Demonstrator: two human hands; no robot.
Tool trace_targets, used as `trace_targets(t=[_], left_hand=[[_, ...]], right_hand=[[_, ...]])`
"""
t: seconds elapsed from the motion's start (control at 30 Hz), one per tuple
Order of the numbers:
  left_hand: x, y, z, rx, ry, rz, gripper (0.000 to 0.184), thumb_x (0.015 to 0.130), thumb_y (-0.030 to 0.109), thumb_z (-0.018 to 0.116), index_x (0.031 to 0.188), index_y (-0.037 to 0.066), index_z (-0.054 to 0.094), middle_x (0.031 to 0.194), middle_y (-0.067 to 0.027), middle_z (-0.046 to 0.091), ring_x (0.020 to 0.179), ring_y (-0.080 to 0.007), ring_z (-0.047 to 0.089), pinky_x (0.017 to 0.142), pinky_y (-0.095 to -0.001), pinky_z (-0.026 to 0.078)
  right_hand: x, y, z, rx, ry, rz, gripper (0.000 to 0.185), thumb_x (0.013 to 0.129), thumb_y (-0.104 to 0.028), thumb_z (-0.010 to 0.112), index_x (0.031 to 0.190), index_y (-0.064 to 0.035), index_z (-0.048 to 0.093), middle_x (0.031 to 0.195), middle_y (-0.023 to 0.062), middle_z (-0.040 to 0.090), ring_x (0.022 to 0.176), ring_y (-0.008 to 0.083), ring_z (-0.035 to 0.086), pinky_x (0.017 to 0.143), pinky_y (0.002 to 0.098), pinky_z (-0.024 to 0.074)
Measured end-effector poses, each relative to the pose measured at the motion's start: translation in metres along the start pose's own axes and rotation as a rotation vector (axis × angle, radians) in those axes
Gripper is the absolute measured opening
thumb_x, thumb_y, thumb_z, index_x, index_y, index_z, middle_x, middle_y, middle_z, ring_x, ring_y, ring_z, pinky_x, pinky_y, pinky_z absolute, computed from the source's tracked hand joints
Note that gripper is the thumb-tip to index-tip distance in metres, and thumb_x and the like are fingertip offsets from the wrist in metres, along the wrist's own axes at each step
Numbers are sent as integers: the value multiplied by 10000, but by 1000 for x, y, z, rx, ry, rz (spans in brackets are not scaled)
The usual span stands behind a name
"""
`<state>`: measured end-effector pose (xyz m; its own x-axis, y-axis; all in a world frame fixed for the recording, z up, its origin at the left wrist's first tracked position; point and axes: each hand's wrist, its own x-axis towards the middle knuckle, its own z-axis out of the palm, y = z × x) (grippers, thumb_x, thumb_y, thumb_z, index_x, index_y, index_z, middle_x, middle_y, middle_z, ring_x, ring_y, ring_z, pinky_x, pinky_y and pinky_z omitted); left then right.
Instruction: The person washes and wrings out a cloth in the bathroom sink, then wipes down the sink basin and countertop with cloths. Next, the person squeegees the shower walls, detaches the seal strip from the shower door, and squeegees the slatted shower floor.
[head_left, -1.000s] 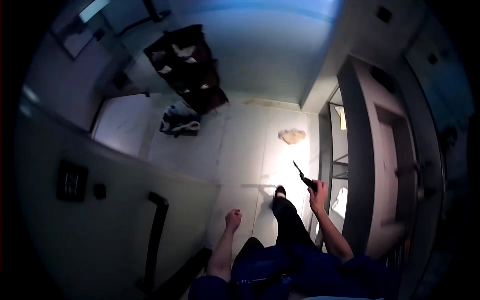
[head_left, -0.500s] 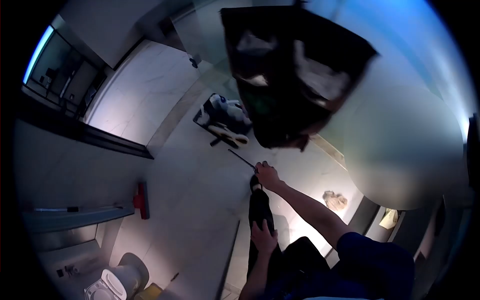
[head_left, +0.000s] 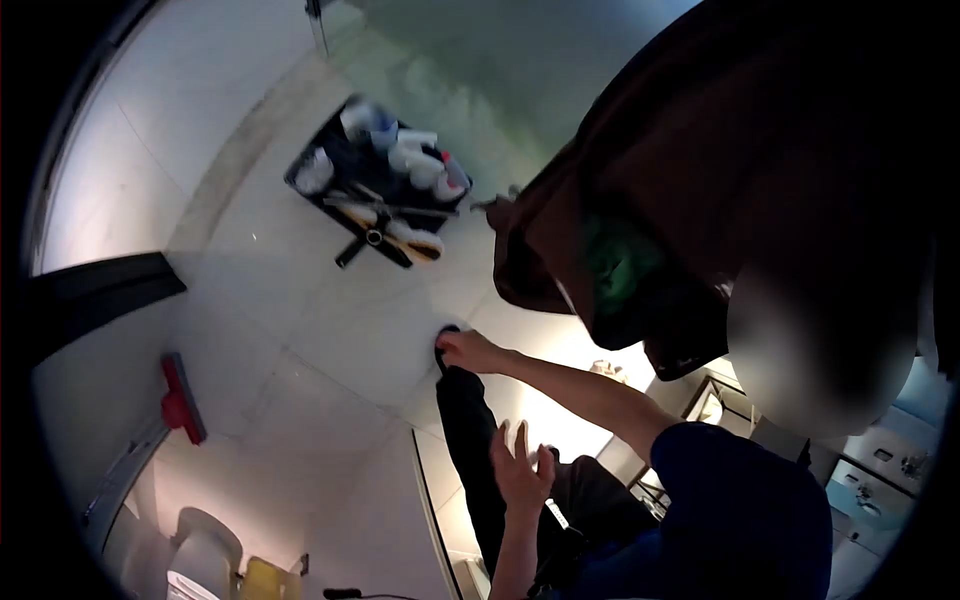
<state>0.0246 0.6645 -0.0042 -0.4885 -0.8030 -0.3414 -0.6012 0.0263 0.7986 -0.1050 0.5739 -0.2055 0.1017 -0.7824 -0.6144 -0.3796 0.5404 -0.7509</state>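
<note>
My right hand (head_left: 470, 352) reaches down over a black shoe (head_left: 442, 340), fingers curled together. What they hold, if anything, is hidden. My left hand (head_left: 520, 470) is raised above my dark trouser leg (head_left: 465, 415), fingers spread and nothing in them. Beyond my right hand, a black caddy (head_left: 335, 130) on the pale tiled floor holds several white bottles (head_left: 415, 160). A thin bar (head_left: 395, 208) lies across its near side. A yellow-and-white brush (head_left: 415, 240) and a black handle (head_left: 352, 252) stick out of that side.
A large dark brown bag (head_left: 580, 190) with something green inside hangs at the upper right. A red squeegee (head_left: 182, 400) is at the left. A toilet (head_left: 205, 545) and a yellow bin (head_left: 262, 578) stand at the bottom left. Basins (head_left: 865, 495) show at the right.
The thin dark rod that stuck out of my right hand no longer shows there. My left hand has lifted off my leg and spread. The view has turned, bringing the caddy nearer.
</note>
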Motion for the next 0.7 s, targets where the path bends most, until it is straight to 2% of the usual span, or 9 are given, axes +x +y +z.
trace_targets(t=[0.07,0.1,0.17,0.27,0.33,0.4,0.53,0.6,0.7], left_hand=[[-5,4,13,-300,-186,26,427,770,121,615,1169,18,503,1166,-206,505,1044,-356,520,818,-393,479],[-15,5,18,-365,-316,-59,430,767,98,638,1168,20,503,1108,-179,536,958,-307,577,765,-348,504],[-32,-2,35,-647,-454,-298,442,783,133,653,1183,26,499,1066,-162,546,905,-258,601,745,-332,513],[-58,-15,45,-641,-446,-471,443,793,128,642,1196,24,490,1117,-159,538,953,-230,582,782,-327,498],[-82,-14,58,-628,-390,-482,440,797,123,633,1200,25,486,1147,-160,530,971,-232,574,788,-328,491],[-131,-29,91,-627,-485,-455,451,803,119,622,1224,45,477,1149,-160,536,996,-242,568,809,-327,484],[-204,-60,134,-218,-812,-311,473,779,233,651,1200,70,510,1133,-195,545,1021,-313,560,847,-389,475],[-235,-80,153,-91,-713,-242,447,763,263,665,1144,58,551,1084,-190,564,983,-333,570,834,-396,479],[-227,-81,165,9,-796,-345,471,786,234,646,1194,48,501,1149,-197,538,1092,-337,522,930,-442,415]], right_hand=[[-70,97,32,-57,27,119,288,747,-187,639,1002,-70,574,888,142,623,827,304,607,740,391,489],[-111,155,45,-37,43,233,295,724,-126,642,1006,-76,569,823,94,621,733,191,606,670,327,490],[-196,239,50,-189,92,595,317,714,-137,671,994,-43,558,767,116,612,667,178,603,603,320,492],[-289,307,36,52,189,1216,265,715,-107,619,970,-37,594,891,141,616,803,222,613,643,312,504],[-331,341,35,-75,268,1315,242,729,-107,619,965,-56,604,863,108,605,739,168,594,556,273,498],[-386,451,57,-198,384,1196,725,653,-53,711,1294,-61,372,1148,204,526,1003,300,557,859,434,480],[-370,489,52,-176,463,1356,1055,591,-88,773,1404,-123,101,1448,256,72,1242,443,302,987,474,359],[-375,554,57,-392,543,1076,1039,614,-122,774,1414,-126,111,1455,218,115,1263,438,273,1022,501,295],[-372,628,69,-140,289,969,851,752,-142,627,1422,-177,104,1460,179,152,1236,386,356,931,480,400]])
